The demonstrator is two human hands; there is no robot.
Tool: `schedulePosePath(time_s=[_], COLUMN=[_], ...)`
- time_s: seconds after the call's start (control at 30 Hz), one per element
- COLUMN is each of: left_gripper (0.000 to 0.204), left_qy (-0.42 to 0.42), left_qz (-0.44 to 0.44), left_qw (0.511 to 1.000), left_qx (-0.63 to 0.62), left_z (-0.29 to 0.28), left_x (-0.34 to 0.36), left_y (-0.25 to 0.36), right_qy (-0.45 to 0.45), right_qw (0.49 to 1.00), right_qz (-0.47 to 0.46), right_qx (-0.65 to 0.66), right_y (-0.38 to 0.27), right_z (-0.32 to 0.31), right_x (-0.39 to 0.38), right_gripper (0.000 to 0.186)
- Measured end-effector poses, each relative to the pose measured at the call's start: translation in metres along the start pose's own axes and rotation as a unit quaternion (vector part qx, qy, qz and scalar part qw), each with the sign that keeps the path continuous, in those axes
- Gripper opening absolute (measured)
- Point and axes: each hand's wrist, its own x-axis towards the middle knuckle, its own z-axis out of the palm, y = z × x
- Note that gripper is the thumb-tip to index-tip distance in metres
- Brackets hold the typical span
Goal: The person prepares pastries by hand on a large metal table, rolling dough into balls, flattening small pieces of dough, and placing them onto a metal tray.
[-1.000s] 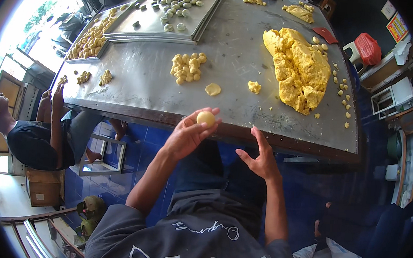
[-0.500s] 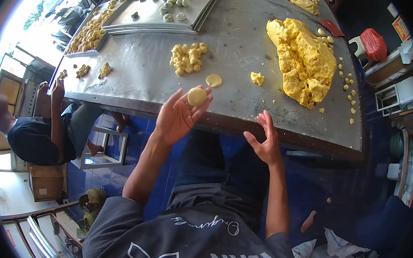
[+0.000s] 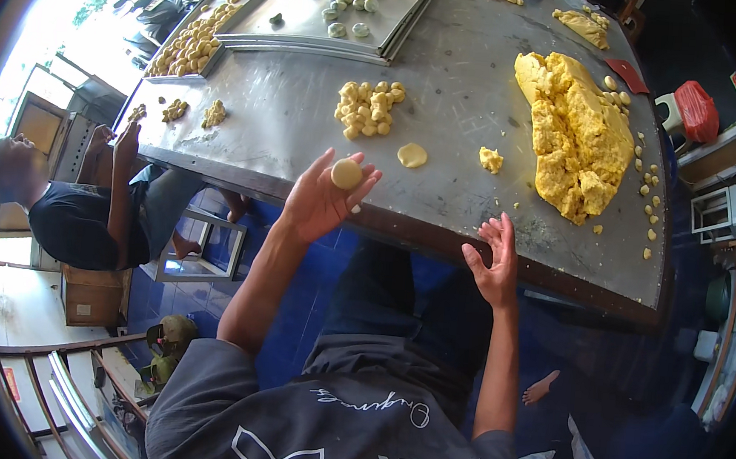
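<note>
On the upturned palm and fingers of my left hand (image 3: 323,199) rests a smooth round of pale yellow dough (image 3: 346,174). My right hand (image 3: 496,260) is held up at the table's front edge, fingers stretched and thumb apart, with nothing in it. Just beyond my left hand, a flattened dough disc (image 3: 412,155) lies on the metal tabletop. A cluster of small dough balls (image 3: 368,110) sits behind it. To the right are a small crumbly lump (image 3: 491,160) and a large mound of yellow dough (image 3: 575,142).
Stacked trays (image 3: 313,42) hold greenish rounds at the far left, beside a tray of yellow rounds (image 3: 188,51). Small filling piles (image 3: 174,111) lie near the left edge, where another person (image 3: 78,222) sits. Small dough pieces (image 3: 645,190) line the right edge.
My view has shifted, so the table appears farther right. My hands are a little farther apart. The dough round stays on my left hand; my right hand stays empty.
</note>
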Motion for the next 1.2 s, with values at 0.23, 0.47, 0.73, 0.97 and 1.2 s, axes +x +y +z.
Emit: schedulePosePath(time_s=[0.23,0.47,0.73,0.97,1.2], left_gripper=[0.033,0.044,0.031,0.046,0.081], left_qy=[-0.051,0.025,0.069,0.077,0.117], left_qz=[-0.003,0.088,0.335,0.327,0.220], left_qw=[0.974,0.829,0.569,0.425,0.404], left_qx=[0.220,0.552,0.748,0.841,0.880], left_z=[-0.049,-0.035,0.008,-0.003,0.002], left_x=[0.009,0.014,0.007,0.014,-0.001], left_y=[0.041,0.114,0.153,0.129,0.146], right_qy=[-0.008,-0.002,0.003,0.006,0.004], right_qw=[1.000,0.999,0.997,0.996,0.993], right_qz=[-0.009,-0.030,-0.043,-0.042,-0.051], right_qx=[0.002,-0.028,-0.069,-0.084,-0.105], right_y=[0.000,-0.001,-0.001,-0.004,-0.004], right_z=[0.001,0.001,0.003,0.003,0.002], right_x=[0.000,0.001,0.000,0.001,-0.001], right_gripper=[0.079,0.074,0.072,0.071,0.072])
